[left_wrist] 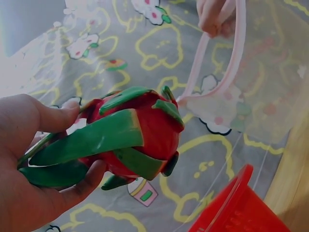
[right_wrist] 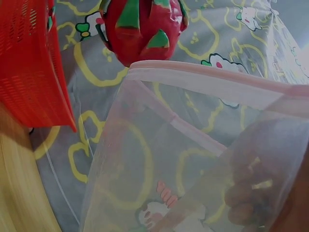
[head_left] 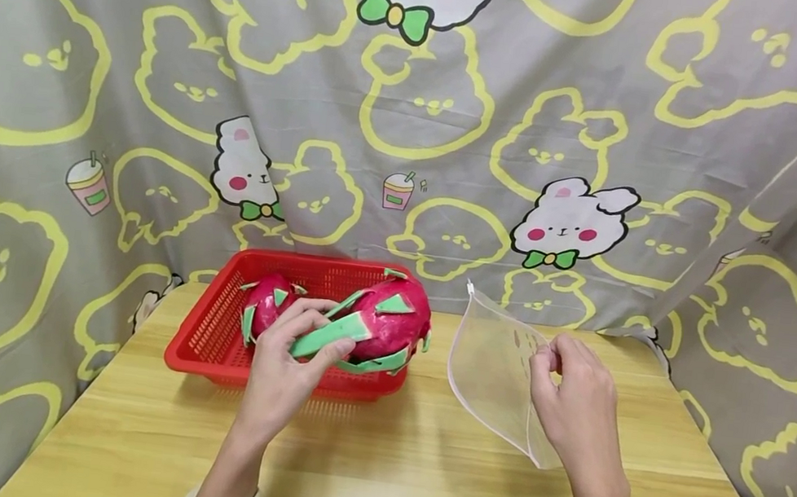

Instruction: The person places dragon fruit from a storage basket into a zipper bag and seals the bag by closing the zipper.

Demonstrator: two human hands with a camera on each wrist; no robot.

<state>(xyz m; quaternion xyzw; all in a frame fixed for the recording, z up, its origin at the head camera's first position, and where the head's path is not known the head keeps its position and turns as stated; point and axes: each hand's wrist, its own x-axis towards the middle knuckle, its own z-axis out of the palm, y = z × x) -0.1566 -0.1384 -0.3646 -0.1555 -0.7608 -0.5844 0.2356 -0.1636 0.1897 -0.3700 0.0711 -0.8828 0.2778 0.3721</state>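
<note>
My left hand (head_left: 293, 359) grips a dragon fruit (head_left: 393, 322) by its long green leaves, thumb on one side and fingers on the other. The fruit is red-pink with green scales and hangs over the right side of the red basket (head_left: 199, 341). A second dragon fruit (head_left: 267, 303) lies inside that basket, to the left. My right hand (head_left: 577, 392) pinches the edge of a clear zip bag (head_left: 497, 358) with pale pink trim. The bag's mouth gapes toward the held fruit, as the right wrist view also shows, where my fingers (right_wrist: 246, 193) appear through the plastic.
The basket stands on a light wooden table (head_left: 373, 475), near its back edge. Behind the table and at both sides hangs a grey curtain (head_left: 437, 236) with yellow outlines and white cartoon animals. A zip slider (head_left: 470, 288) sits at the bag's upper corner.
</note>
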